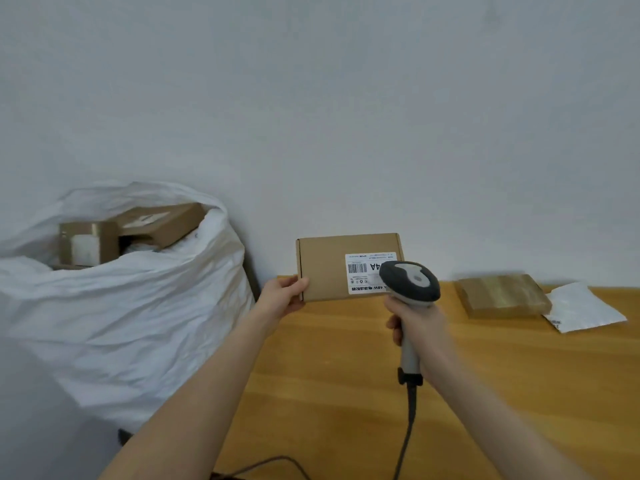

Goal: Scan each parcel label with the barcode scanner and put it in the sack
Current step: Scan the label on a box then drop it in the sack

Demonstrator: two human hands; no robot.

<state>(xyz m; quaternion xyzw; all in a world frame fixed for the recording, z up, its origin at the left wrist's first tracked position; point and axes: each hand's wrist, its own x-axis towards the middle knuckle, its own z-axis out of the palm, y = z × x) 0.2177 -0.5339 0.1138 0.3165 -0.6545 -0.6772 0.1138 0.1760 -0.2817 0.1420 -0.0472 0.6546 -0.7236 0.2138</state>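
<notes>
My left hand grips the lower left corner of a flat brown cardboard parcel, held upright above the table's far edge. Its white label with a barcode faces me. My right hand grips the handle of a grey and white barcode scanner; the scanner's head sits just in front of the label's right part and covers it. At the left stands a big white sack, open at the top, with brown boxes inside.
The wooden table fills the lower right. A taped brown parcel and a white poly mailer lie at its far right. The scanner's dark cable runs down to the near edge. A plain wall stands behind.
</notes>
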